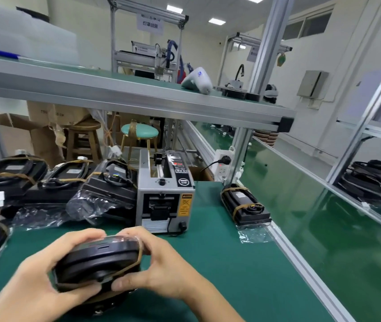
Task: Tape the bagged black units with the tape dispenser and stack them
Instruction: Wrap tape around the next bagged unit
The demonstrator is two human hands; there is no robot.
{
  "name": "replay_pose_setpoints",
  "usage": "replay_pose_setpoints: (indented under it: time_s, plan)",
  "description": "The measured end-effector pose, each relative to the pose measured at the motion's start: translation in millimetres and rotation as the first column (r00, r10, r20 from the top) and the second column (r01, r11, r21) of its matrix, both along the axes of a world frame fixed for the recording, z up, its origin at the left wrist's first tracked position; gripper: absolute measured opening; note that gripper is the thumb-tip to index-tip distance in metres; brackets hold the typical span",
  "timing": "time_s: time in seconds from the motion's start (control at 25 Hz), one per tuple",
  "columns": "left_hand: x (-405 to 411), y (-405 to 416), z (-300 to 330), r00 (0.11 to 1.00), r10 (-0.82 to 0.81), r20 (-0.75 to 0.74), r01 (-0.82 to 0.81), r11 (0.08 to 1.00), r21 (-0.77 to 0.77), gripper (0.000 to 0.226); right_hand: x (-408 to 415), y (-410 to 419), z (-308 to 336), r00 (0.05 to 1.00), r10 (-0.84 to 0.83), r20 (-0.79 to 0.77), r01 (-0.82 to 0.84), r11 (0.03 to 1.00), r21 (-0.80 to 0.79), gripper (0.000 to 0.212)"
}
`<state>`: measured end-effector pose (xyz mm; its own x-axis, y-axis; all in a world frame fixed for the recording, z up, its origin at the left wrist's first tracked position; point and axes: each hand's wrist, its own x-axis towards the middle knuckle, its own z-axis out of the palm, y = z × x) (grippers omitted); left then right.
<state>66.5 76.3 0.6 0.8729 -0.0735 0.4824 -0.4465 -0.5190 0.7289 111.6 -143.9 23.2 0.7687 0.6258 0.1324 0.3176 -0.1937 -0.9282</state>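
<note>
A bagged black unit (96,261) with brown bands round it is held just above the green bench near me. My left hand (43,273) grips its left side and lower edge. My right hand (161,268) grips its right end, thumb under and fingers over the top. The grey tape dispenser (165,194) stands directly behind it. Several bagged black units (106,189) lie piled left of the dispenser. One banded unit (245,205) lies alone to the dispenser's right.
An aluminium shelf (138,98) spans overhead. A green conveyor belt (312,217) runs along the right behind a metal rail. A power strip (223,162) sits behind the dispenser. Stools and cardboard boxes stand beyond the bench. Black cables (375,180) fill a rack far right.
</note>
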Motion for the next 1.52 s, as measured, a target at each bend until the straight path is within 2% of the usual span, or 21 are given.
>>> replay_pose_setpoints:
  time_s: [0.08, 0.12, 0.24, 0.32, 0.4, 0.48, 0.56, 0.72, 0.92, 1.12, 1.16, 1.2, 1.28, 1.32, 1.36, 1.4, 1.44, 1.52]
  plan:
    - [-7, -10, 12, 0.998, 0.056, 0.031, -0.055, 0.998, -0.022, 0.064, 1, 2, -2, 0.999, 0.012, 0.031, -0.012, 1.0, 0.015, 0.06]
    - [-8, -15, 13, 0.997, 0.027, 0.069, -0.024, 0.998, -0.057, 0.059, 2, 2, -4, 0.998, 0.02, 0.053, -0.02, 1.0, 0.004, 0.063]
    - [-15, -20, 12, 0.981, 0.098, 0.166, -0.083, 0.992, -0.097, 0.059, 12, -4, -10, 0.996, -0.031, 0.079, 0.036, 0.998, -0.06, 0.074]
    - [-19, -18, 7, 0.966, 0.162, 0.201, -0.15, 0.986, -0.073, 0.057, 22, -7, -13, 0.958, -0.283, 0.037, 0.283, 0.959, 0.012, 0.051]
    - [-23, -21, 3, 0.933, 0.259, 0.249, -0.261, 0.965, -0.024, 0.052, 35, -9, -16, 0.817, -0.566, -0.114, 0.577, 0.809, 0.118, 0.022]
    - [-23, -26, 2, 0.919, 0.339, 0.2, -0.328, 0.941, -0.083, 0.053, 47, -7, -16, 0.698, -0.679, -0.228, 0.715, 0.682, 0.155, 0.018]
    - [-21, -31, 5, 0.91, 0.366, 0.197, -0.358, 0.931, -0.076, 0.053, 56, -3, -17, 0.614, -0.732, -0.295, 0.786, 0.602, 0.142, 0.019]
    - [-20, -38, 8, 0.888, 0.403, 0.222, -0.409, 0.912, -0.02, 0.048, 70, 13, -14, 0.496, -0.817, -0.296, 0.865, 0.496, 0.08, 0.026]
    - [-22, -37, 6, 0.893, 0.403, 0.198, -0.413, 0.91, 0.012, 0.053, 80, 25, -10, 0.352, -0.882, -0.314, 0.93, 0.369, 0.007, 0.015]
    - [-23, -35, 6, 0.904, 0.393, 0.17, -0.404, 0.914, 0.034, 0.064, 83, 33, 0, 0.238, -0.838, -0.491, 0.964, 0.264, 0.018, 0.023]
    - [-23, -35, 6, 0.903, 0.402, 0.155, -0.41, 0.912, 0.022, 0.065, 79, 33, 5, 0.246, -0.808, -0.535, 0.961, 0.277, 0.022, 0.022]
    - [-23, -36, 7, 0.897, 0.419, 0.14, -0.424, 0.906, 0.007, 0.066, 69, 33, 9, 0.301, -0.76, -0.576, 0.94, 0.337, 0.046, 0.021]
    - [-24, -38, 9, 0.886, 0.443, 0.136, -0.444, 0.896, -0.024, 0.07, 42, 31, 17, 0.557, -0.634, -0.536, 0.808, 0.562, 0.175, 0.024]
    - [-24, -40, 10, 0.883, 0.447, 0.143, -0.447, 0.894, -0.036, 0.072, 25, 30, 22, 0.705, -0.538, -0.462, 0.683, 0.689, 0.242, 0.022]
    - [-23, -41, 12, 0.881, 0.451, 0.141, -0.449, 0.892, -0.049, 0.073, 9, 29, 27, 0.814, -0.417, -0.404, 0.548, 0.782, 0.297, 0.018]
    - [-22, -42, 13, 0.88, 0.458, 0.129, -0.452, 0.889, -0.069, 0.072, -3, 28, 29, 0.868, -0.323, -0.378, 0.452, 0.828, 0.33, 0.016]
    - [-22, -43, 14, 0.877, 0.468, 0.113, -0.459, 0.883, -0.092, 0.07, -9, 27, 30, 0.877, -0.294, -0.38, 0.429, 0.835, 0.345, 0.016]
    - [-23, -44, 14, 0.87, 0.482, 0.102, -0.471, 0.874, -0.119, 0.068, -7, 23, 25, 0.811, -0.366, -0.457, 0.538, 0.773, 0.336, 0.019]
